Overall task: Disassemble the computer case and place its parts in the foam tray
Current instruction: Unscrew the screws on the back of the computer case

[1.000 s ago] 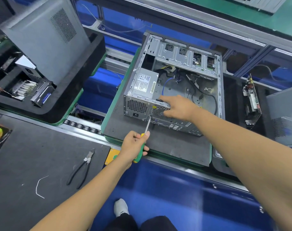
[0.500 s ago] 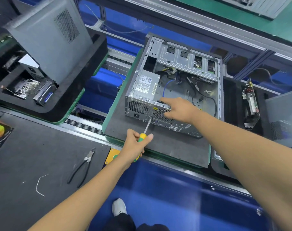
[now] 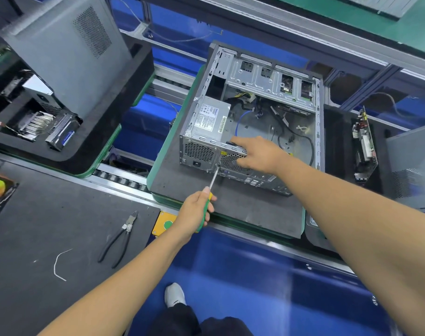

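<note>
The computer case (image 3: 252, 117) lay on its side with the open face up on a dark pad (image 3: 231, 204), in the middle of the conveyor line. At the far left, a foam tray (image 3: 90, 151) held a grey side panel (image 3: 68, 52) standing upright, with a finned cooler (image 3: 36, 122) and a drive (image 3: 62, 135) set in its pockets. Nearer, on the dark table (image 3: 49, 226), lay a pair of black-handled cutters (image 3: 120, 238) and, to their left, a bit of white wire (image 3: 58, 264). Just beside the table's edge sat a yellow box with a green button (image 3: 166, 223). The left hand (image 3: 194, 212) was wrapped round the green and yellow handle of a screwdriver (image 3: 208, 202), whose shaft reached up to the case's rear panel, its tip at the corner of the power supply (image 3: 209, 120). The right hand (image 3: 257, 154) rested on the rear top edge of the case by the fan grille, index finger stretched along the rim and the other fingers curled over the edge. At the far right, a circuit board (image 3: 364, 146) stood on edge in another foam tray (image 3: 337, 146).
</note>
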Demonstrator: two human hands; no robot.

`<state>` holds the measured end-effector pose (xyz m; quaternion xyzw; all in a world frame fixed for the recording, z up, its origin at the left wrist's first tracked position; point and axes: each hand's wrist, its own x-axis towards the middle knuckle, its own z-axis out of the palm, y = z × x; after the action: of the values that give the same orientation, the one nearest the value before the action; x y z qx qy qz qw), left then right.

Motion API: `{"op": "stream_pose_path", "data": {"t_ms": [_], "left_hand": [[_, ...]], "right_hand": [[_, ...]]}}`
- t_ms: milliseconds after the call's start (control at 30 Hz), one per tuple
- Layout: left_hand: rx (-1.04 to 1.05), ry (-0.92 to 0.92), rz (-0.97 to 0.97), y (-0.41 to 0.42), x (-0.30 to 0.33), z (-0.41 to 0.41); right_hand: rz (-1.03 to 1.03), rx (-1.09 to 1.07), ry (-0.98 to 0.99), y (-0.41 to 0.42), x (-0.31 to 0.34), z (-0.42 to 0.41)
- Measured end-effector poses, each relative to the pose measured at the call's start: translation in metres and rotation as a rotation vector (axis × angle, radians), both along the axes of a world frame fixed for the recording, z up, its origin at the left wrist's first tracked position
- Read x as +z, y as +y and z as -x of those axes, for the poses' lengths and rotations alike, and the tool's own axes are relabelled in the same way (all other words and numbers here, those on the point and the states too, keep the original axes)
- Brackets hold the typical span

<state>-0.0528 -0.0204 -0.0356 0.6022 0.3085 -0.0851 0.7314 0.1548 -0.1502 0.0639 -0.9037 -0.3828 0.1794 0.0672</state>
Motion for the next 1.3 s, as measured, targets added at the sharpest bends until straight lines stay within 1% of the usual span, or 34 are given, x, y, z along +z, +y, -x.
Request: {"op": "stream_pose_path", "data": {"t_ms": [33, 233, 367, 433, 500, 567, 633, 767, 867, 933, 1067, 1200, 1233, 1300], "left_hand": [[0.004, -0.002, 0.011, 0.0, 0.0, 0.0], [0.085, -0.015, -0.089, 0.005, -0.002, 0.004], [0.008, -0.038, -0.076, 0.004, 0.0, 0.005], [-0.033, -0.019, -0.038, 0.004, 0.004, 0.005], [-0.061, 0.009, 0.052, 0.005, 0.005, 0.005], [-0.04, 0.035, 0.187, 0.006, 0.005, 0.004], [-0.006, 0.042, 0.242, 0.005, 0.007, 0.001], [0.057, 0.028, 0.109, 0.001, 0.004, 0.0], [0.109, 0.0, 0.049, 0.002, -0.001, 0.004], [0.085, -0.013, 0.056, 0.004, -0.001, 0.004], [-0.035, -0.003, 0.065, 0.005, 0.0, 0.006], [-0.036, 0.008, 0.15, 0.008, -0.001, 0.004], [-0.034, -0.002, 0.15, 0.008, -0.001, 0.003], [-0.023, -0.01, 0.085, 0.008, -0.002, 0.002]], "right_hand": [[0.0, 0.0, -0.003, 0.0, 0.0, 0.0], [0.009, -0.003, 0.003, -0.001, 0.003, 0.001], [-0.009, -0.001, 0.014, 0.0, 0.003, 0.002], [-0.006, 0.0, 0.017, 0.0, 0.004, 0.002], [-0.005, 0.001, 0.02, 0.0, 0.005, 0.002], [-0.01, 0.002, 0.022, 0.0, 0.005, 0.003], [-0.01, 0.005, 0.019, 0.0, 0.006, 0.003], [-0.003, 0.008, 0.015, 0.001, 0.006, 0.003], [-0.005, 0.008, 0.012, 0.001, 0.007, 0.004], [-0.007, 0.005, 0.015, 0.001, 0.008, 0.004], [0.001, 0.011, 0.014, 0.002, 0.009, 0.005], [-0.018, 0.015, 0.018, 0.001, 0.011, 0.007], [-0.019, 0.016, 0.016, 0.001, 0.012, 0.007], [-0.018, 0.013, 0.008, 0.001, 0.012, 0.008]]}}
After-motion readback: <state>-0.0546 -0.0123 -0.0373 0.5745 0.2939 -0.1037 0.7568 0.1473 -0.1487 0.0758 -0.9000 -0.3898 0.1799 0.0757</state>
